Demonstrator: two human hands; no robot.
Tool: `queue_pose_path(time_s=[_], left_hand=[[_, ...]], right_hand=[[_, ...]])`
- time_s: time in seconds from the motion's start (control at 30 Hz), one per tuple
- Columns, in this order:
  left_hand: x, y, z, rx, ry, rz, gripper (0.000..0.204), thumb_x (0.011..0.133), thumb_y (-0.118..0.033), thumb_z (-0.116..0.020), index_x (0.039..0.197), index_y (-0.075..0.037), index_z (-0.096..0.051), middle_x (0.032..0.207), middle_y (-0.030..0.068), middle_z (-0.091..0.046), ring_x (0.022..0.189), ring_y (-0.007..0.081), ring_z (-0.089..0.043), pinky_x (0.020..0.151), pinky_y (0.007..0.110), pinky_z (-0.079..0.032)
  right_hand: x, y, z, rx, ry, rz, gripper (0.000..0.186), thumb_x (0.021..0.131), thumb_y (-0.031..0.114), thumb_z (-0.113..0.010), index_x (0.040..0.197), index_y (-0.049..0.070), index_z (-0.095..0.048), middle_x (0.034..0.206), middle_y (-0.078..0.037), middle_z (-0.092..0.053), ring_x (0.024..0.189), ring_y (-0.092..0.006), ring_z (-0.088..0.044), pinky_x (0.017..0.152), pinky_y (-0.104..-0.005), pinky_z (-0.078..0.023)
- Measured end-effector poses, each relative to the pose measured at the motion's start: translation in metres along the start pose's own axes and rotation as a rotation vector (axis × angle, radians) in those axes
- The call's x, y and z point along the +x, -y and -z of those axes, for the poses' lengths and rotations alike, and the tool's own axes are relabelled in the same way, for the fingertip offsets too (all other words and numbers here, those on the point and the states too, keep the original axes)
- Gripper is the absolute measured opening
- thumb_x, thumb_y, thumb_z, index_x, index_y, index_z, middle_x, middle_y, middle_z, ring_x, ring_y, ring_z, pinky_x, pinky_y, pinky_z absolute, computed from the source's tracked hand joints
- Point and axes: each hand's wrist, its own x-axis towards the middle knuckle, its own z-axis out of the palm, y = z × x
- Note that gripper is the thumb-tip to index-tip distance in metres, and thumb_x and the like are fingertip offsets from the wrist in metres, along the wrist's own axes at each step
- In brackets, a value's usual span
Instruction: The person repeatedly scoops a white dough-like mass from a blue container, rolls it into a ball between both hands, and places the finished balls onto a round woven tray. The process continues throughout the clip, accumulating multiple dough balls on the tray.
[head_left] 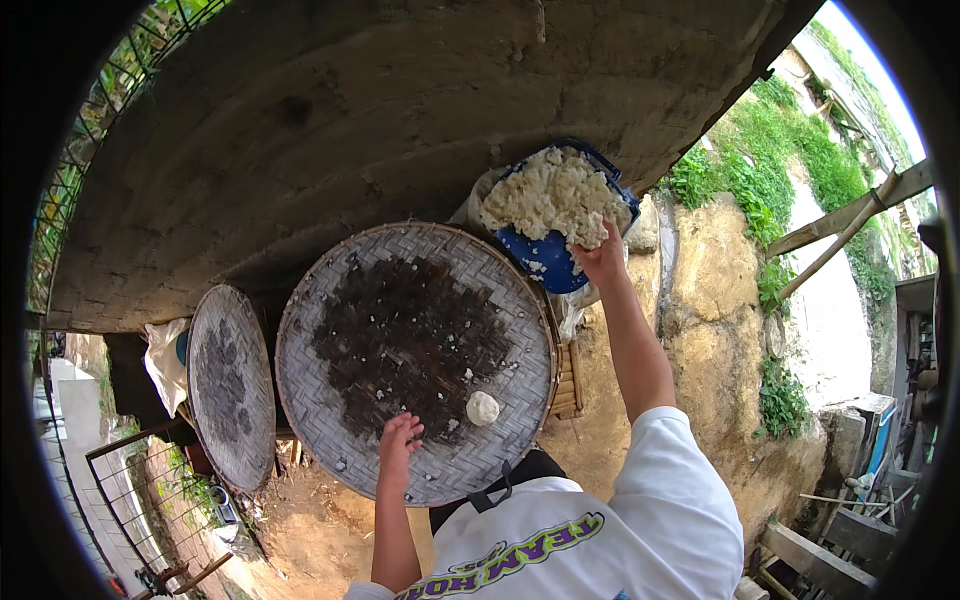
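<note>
My right hand (600, 255) reaches into a blue plastic tub (535, 252) heaped with white crumbly mash (540, 195), its fingers closed on some of it. A large round woven bamboo tray (320, 420) lies in front of me, darkened in the middle and dotted with white bits. One white ball (482, 408) rests on its lower right part. My left hand (398, 440) is over the tray's lower edge, left of the ball, empty, with fingers apart and loosely bent.
A second round tray (230, 390) leans at the left beside a pale sack (163, 360) and a wire mesh fence (130, 500). A concrete wall (350, 110) runs behind the trays. At right are a rocky slope with plants (715, 300), poles and stacked scrap wood (830, 550).
</note>
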Motion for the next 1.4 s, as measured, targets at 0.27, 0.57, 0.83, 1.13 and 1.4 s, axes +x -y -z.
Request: queue_pose_path(time_s=[0.27,0.57,0.83,1.13,1.4], left_hand=[[0.024,-0.093,-0.131,-0.533,0.337,-0.125,0.043,0.106,-0.041,-0.049,0.134,-0.009,-0.055,0.133,0.0099,-0.063,0.126,0.0249,-0.059,0.101,0.043,-0.047],[-0.045,-0.102,-0.063,-1.094,0.683,-0.091,0.051,0.105,-0.046,-0.047,0.139,-0.008,-0.054,0.141,0.0120,-0.059,0.140,0.0306,-0.049,0.118,0.049,-0.039],[-0.066,-0.086,0.018,-1.020,0.744,0.035,0.046,0.109,-0.041,-0.037,0.135,-0.009,-0.057,0.127,0.0094,-0.065,0.119,0.0245,-0.064,0.101,0.043,-0.053],[-0.102,-0.108,0.069,-0.968,0.842,0.088,0.043,0.109,-0.040,-0.037,0.127,-0.008,-0.060,0.121,0.0116,-0.069,0.114,0.0262,-0.068,0.101,0.044,-0.055],[-0.124,-0.108,0.085,-0.790,1.030,0.073,0.044,0.112,-0.041,-0.030,0.137,-0.013,-0.052,0.130,0.0094,-0.065,0.118,0.0227,-0.066,0.099,0.041,-0.058]], right_hand=[[-0.177,-0.079,-0.073,-0.023,0.285,-0.062,0.043,0.106,0.040,-0.049,0.136,0.009,-0.052,0.133,-0.011,-0.064,0.122,-0.0284,-0.063,0.100,-0.0458,-0.055],[-0.395,-0.199,-0.122,-1.533,0.800,0.695,0.046,0.097,0.034,-0.067,0.132,0.004,-0.061,0.132,-0.019,-0.061,0.116,-0.0384,-0.066,0.095,-0.0456,-0.055],[-0.442,-0.253,-0.147,-1.560,0.949,1.297,0.040,0.085,0.030,-0.077,0.116,0.007,-0.070,0.117,-0.016,-0.066,0.099,-0.0361,-0.064,0.090,-0.0442,-0.049],[-0.497,-0.281,-0.148,-1.402,0.800,1.257,0.023,0.090,0.017,-0.067,0.110,0.006,-0.065,0.090,-0.008,-0.066,0.090,-0.0256,-0.063,0.088,-0.0411,-0.041],[-0.511,-0.281,-0.149,-1.444,0.838,1.330,0.036,0.090,0.024,-0.070,0.120,0.005,-0.065,0.086,-0.007,-0.066,0.091,-0.0286,-0.063,0.092,-0.0428,-0.044]])
